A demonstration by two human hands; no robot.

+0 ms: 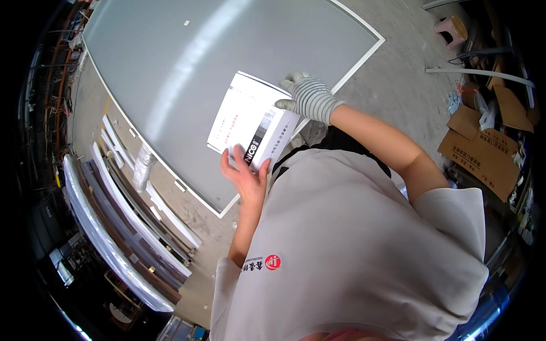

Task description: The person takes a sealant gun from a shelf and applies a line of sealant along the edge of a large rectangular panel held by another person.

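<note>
A white cardboard box (227,116) with black and red print is held tilted in front of my body, over the near part of a large grey panel (142,74). My bare left hand (248,176) grips the box's near end, fingers on the printed face and thumb along the side. At the far right corner is my right hand (311,98), in a grey-striped work glove. Its thumb lies on the box and its fingers bend over the edge. The box's underside and whatever is inside are hidden.
White edging (364,55) frames the panel. Left of it, long wrapped profiles (114,233) lie side by side on the concrete floor. At right are an open brown carton (483,153), a small pink stool (452,31) and a pale metal bar (478,73).
</note>
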